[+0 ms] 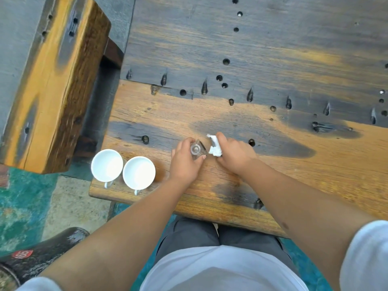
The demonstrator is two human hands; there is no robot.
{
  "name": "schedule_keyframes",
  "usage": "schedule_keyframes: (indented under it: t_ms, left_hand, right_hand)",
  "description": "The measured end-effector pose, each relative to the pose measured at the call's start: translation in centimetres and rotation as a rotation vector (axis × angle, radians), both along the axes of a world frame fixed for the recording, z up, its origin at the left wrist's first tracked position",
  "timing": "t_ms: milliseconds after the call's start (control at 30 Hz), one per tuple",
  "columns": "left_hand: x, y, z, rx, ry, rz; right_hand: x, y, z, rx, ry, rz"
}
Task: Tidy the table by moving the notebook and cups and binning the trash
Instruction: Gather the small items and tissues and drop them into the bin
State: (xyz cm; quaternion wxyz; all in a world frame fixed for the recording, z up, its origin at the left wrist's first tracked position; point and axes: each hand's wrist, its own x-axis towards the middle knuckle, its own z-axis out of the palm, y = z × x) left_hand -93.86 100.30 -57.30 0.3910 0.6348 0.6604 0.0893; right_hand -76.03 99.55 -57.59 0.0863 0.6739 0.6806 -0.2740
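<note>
Two empty white cups stand side by side near the table's front left corner, one (107, 165) further left, the other (139, 172) to its right. Just right of them my left hand (184, 160) is wrapped around a small clear glass bottle (195, 150) resting on the wood. My right hand (233, 153) sits beside it and pinches a crumpled white tissue (214, 146). No notebook shows in this view.
The worn wooden table (273, 101) has several drilled holes and dark stains. A thick wooden bench (52, 80) stands to the left across a gap. A black bin (42, 253) with a red label sits on the floor at lower left.
</note>
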Motion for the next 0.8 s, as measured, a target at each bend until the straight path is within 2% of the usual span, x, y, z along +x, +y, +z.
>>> schedule_keyframes:
  t_ms: [67, 233, 367, 600, 800]
  left_hand:
    - [-0.3, -0.3, 0.1, -0.005, -0.007, -0.005]
    - [-0.8, -1.2, 0.6, -0.039, -0.050, 0.017]
    - [-0.8, -1.9, 1.1, -0.067, -0.093, 0.005]
    - [-1.8, -3.4, 2.7, -0.034, -0.087, -0.059]
    - [-2.9, -7.4, 4.8, 0.024, -0.062, -0.015]
  right_hand:
    - [0.3, -0.2, -0.1, -0.020, 0.034, -0.126]
    - [1.5, -1.4, 0.2, -0.033, 0.328, -0.705]
    - [2.0, -2.7, 0.7, -0.023, 0.540, -0.910]
    - [1.7, -5.4, 2.7, -0.021, 0.579, -0.901]
    - [1.1, -8.0, 4.4, -0.061, 0.565, -0.710]
